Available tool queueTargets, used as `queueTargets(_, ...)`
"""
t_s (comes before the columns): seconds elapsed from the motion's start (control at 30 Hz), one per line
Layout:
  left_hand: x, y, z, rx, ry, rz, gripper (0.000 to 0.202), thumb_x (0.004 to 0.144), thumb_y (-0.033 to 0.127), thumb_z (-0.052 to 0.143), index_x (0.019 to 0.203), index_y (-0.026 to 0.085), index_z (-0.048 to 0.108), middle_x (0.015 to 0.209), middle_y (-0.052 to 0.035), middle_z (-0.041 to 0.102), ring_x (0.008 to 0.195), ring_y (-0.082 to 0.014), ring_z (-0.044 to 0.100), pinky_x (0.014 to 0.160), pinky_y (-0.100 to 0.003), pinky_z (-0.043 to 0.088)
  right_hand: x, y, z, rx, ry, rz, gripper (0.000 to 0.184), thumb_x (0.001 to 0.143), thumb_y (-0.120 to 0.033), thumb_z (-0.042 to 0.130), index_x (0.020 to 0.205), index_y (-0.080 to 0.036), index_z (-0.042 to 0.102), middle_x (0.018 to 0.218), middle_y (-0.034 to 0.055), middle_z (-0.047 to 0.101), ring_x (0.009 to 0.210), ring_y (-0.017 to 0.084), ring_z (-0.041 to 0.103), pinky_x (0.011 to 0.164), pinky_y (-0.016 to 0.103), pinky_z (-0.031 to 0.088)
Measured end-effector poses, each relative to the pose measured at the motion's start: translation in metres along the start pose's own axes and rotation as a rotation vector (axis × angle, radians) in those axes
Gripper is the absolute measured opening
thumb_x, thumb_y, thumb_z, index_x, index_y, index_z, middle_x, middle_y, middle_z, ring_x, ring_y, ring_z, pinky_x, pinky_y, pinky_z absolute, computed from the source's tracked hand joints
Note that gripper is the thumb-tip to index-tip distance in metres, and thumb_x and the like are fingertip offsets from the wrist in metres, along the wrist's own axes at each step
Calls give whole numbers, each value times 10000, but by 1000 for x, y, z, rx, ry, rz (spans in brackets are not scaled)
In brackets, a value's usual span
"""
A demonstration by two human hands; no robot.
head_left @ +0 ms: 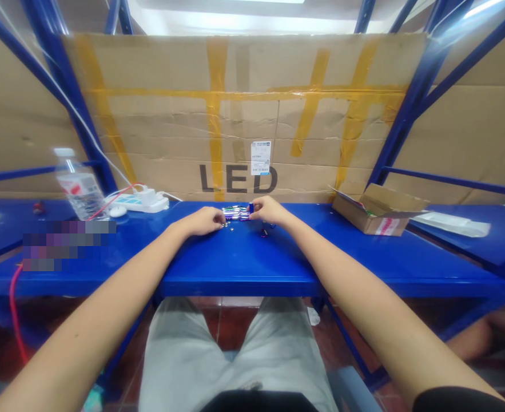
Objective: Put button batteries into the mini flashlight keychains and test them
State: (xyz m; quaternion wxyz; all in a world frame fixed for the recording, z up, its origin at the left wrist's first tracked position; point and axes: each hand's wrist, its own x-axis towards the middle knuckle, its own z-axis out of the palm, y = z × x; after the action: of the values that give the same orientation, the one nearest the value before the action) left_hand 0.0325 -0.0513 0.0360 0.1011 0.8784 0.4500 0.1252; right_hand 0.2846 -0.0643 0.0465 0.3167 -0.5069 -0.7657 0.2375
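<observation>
A row of small shiny metallic rods (236,213), silver, blue and purple, lies on the blue table between my hands. My left hand (204,221) rests at the row's left end with its fingers curled together over the table. What those fingers hold, if anything, is hidden. Small silver pieces (231,229) are scattered just beside its fingertips. At the right end of the row, my right hand (270,209) pinches a small blue piece (251,208), upright between thumb and fingers. Under that wrist lies a small dark reddish item (264,232), too small to name.
An opened cardboard box (376,214) sits to the right, with white packets (453,223) beyond it. At left stand a water bottle (80,186) and a white power strip (143,200) with cables. A tall cardboard sheet (170,131) closes off the back.
</observation>
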Motion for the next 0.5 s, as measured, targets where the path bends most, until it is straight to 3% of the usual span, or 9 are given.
queueTargets(0.17, 2, 5, 6, 23, 36, 33, 318, 855, 424, 588, 1026, 195, 728, 996, -70, 745, 892, -241, 664, 777, -308, 471, -2, -7, 9, -30, -152, -75, 138, 684, -99, 737, 804, -148, 691, 644, -19, 618, 591, 117, 541, 567, 235, 402)
queueTargets(0.27, 4, 4, 10, 38, 62, 60, 291, 856, 387, 582, 1012, 190, 729, 1012, -75, 740, 932, -247, 659, 825, -314, 469, -1, -5, 10, 27, -227, -66, 158, 691, -92, 716, 830, -163, 688, 639, -23, 624, 559, 116, 550, 547, 232, 427)
queueTargets(0.5, 3, 1, 7, -16, 39, 59, 214, 810, 297, 583, 954, 193, 701, 998, -57, 730, 907, -221, 654, 823, -306, 476, 0, 1, 10, 22, -249, -73, 126, 707, -122, 719, 809, -170, 662, 649, -11, 642, 538, 118, 560, 491, 223, 433)
